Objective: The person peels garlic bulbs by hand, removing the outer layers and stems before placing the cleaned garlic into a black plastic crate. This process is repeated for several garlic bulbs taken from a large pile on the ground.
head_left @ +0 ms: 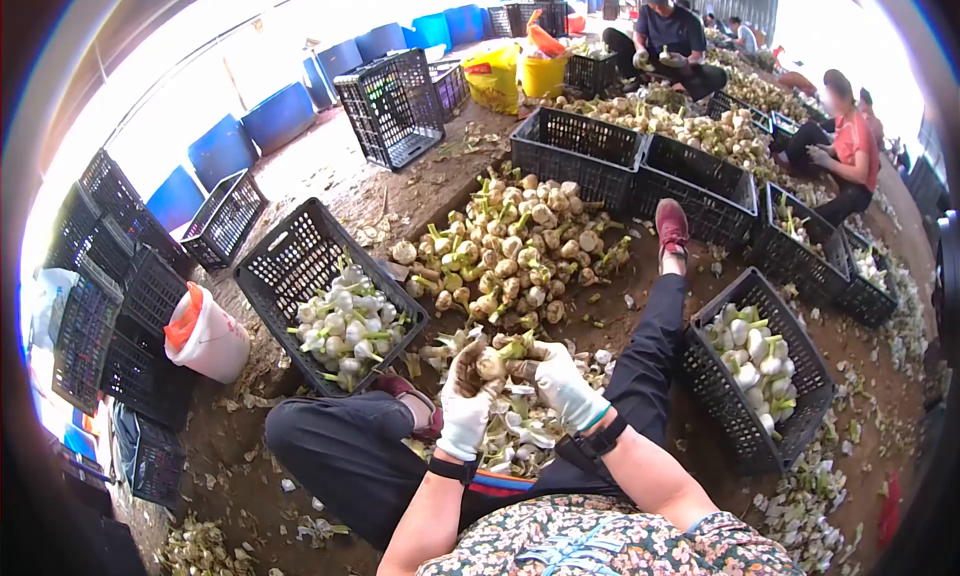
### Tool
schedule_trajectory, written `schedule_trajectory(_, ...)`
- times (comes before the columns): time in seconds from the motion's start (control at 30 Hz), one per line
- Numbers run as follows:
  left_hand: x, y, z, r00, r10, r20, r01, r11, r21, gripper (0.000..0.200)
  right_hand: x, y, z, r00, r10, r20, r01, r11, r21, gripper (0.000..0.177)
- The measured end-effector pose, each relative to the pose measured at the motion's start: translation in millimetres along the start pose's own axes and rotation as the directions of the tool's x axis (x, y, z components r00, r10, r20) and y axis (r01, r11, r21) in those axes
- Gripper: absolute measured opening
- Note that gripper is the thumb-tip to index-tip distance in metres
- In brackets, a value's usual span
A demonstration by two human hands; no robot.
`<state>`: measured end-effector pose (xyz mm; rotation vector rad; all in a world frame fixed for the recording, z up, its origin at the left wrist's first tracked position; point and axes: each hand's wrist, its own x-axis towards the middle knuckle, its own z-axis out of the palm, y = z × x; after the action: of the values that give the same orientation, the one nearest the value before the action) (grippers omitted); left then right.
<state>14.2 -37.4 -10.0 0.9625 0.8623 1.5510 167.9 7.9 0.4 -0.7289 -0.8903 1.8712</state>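
Observation:
In front of my lap, my gloved left hand is closed around a garlic bulb with brownish skin. My right hand, in a white glove with soiled fingertips, pinches at the bulb's green stem; its fingertips are partly hidden. Below both hands lies a heap of peeled garlic skins. Just beyond them spreads a pile of unpeeled garlic bulbs. Cleaned white bulbs fill part of a tilted black crate on the left and another black crate on the right.
A white bucket with an orange bag stands at the left beside stacked black crates. Open crates border the pile's far side. Other people sit by more garlic farther back. Skins litter the soil floor.

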Motion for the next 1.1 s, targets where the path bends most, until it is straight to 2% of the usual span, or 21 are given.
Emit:
schedule_trajectory(0.07, -2, 9, 3, 0.999, -0.025, 0.032, 0.027, 0.996, -0.086, 0.054, 4, 0, -9, 1.0, 0.001, -0.004, -0.001, 1.0, -0.026, 0.027)
schedule_trajectory(0.17, -3, 15, 5, 0.988, -0.152, 0.039, 0.157, 0.954, -0.257, 0.051, 9, 1, -24, 0.892, -0.386, 0.236, 0.452, 0.788, -0.419, 0.03)
schedule_trajectory(0.27, -2, 12, -2, 0.967, -0.246, 0.065, 0.253, 0.915, -0.313, 0.053, 3, -6, -11, 0.947, -0.25, 0.2, 0.32, 0.724, -0.612, 0.036)
schedule_trajectory(0.3, -3, 12, 1, 0.978, -0.208, 0.034, 0.21, 0.957, -0.197, 0.054, -9, -14, 3, 0.973, -0.21, 0.099, 0.232, 0.856, -0.463, 0.033)
schedule_trajectory(0.33, -2, 10, 3, 0.977, -0.212, 0.033, 0.214, 0.957, -0.197, 0.054, -6, -8, 3, 0.974, -0.207, 0.097, 0.228, 0.857, -0.461, 0.033)
schedule_trajectory(0.4, -2, 7, 5, 1.0, -0.008, 0.02, 0.006, 0.995, 0.101, 0.054, -4, 9, -4, 0.978, -0.211, -0.007, 0.198, 0.931, -0.308, 0.032)
schedule_trajectory(0.47, -2, 23, 4, 0.992, -0.127, 0.008, 0.127, 0.992, -0.013, 0.051, -4, 8, -5, 0.97, -0.243, -0.008, 0.237, 0.951, -0.2, 0.03)
schedule_trajectory(0.53, 2, 33, 2, 0.937, -0.348, -0.015, 0.341, 0.925, -0.168, 0.052, -1, 6, -9, 0.991, -0.131, -0.018, 0.128, 0.984, -0.121, 0.032)
schedule_trajectory(0.6, 0, 22, 2, 0.942, -0.331, -0.052, 0.318, 0.932, -0.175, 0.053, -4, 5, -3, 0.981, -0.186, -0.047, 0.164, 0.94, -0.298, 0.034)
schedule_trajectory(0.67, 4, 13, 4, 0.999, -0.015, -0.036, 0.018, 0.996, 0.083, 0.054, -6, 2, 1, 0.989, -0.146, -0.005, 0.138, 0.95, -0.28, 0.027)
schedule_trajectory(0.7, -1, 15, -1, 0.992, -0.126, -0.019, 0.124, 0.989, -0.081, 0.056, 4, 12, -16, 0.986, -0.119, -0.118, 0.1, 0.982, -0.158, 0.018)
schedule_trajectory(0.73, -1, 21, -1, 0.992, -0.128, -0.02, 0.126, 0.989, -0.081, 0.056, 10, 8, -20, 0.961, 0.041, -0.273, 0.009, 0.984, 0.178, 0.017)
schedule_trajectory(0.8, -2, 29, -4, 0.977, -0.198, 0.08, 0.21, 0.96, -0.185, 0.057, 12, 6, -32, 0.901, 0.024, -0.434, 0.136, 0.933, 0.334, 0.009)
schedule_trajectory(0.83, -3, 31, -6, 0.975, -0.205, 0.09, 0.22, 0.954, -0.202, 0.059, 13, 4, -57, 0.955, 0.073, -0.286, -0.094, 0.994, -0.059, 0.018)
schedule_trajectory(0.87, -2, 28, -10, 0.975, -0.201, 0.091, 0.216, 0.956, -0.201, 0.059, 17, 2, -60, 0.968, 0.111, -0.227, -0.224, 0.791, -0.569, 0.035)
schedule_trajectory(0.9, 0, 21, -16, 0.98, -0.177, 0.087, 0.187, 0.973, -0.134, 0.06, 14, 7, -61, 0.988, -0.001, -0.154, -0.135, 0.476, -0.869, 0.039)
schedule_trajectory(0.93, 0, 15, -19, 0.983, -0.16, 0.086, 0.166, 0.984, -0.068, 0.062, 2, 1, -46, 0.997, -0.068, -0.046, -0.042, 0.065, -0.997, 0.043)
schedule_trajectory(0.97, -1, 19, -16, 0.978, -0.189, 0.087, 0.191, 0.981, -0.016, 0.067, -9, -11, -24, 0.964, -0.263, 0.045, 0.102, 0.204, -0.974, 0.041)
schedule_trajectory(1.0, -1, 13, -18, 0.982, -0.165, 0.087, 0.154, 0.981, 0.121, 0.071, -7, -18, -11, 0.958, -0.28, 0.065, 0.164, 0.346, -0.924, 0.038)
schedule_trajectory(1.07, -2, 15, -12, 0.99, -0.098, 0.104, 0.058, 0.941, 0.333, 0.072, -9, -36, 8, 0.936, -0.246, 0.251, 0.33, 0.366, -0.87, 0.033)
schedule_trajectory(1.1, -1, 7, -16, 0.988, -0.04, 0.148, -0.03, 0.897, 0.441, 0.073, -10, -43, 18, 0.92, -0.208, 0.331, 0.38, 0.27, -0.885, 0.03)
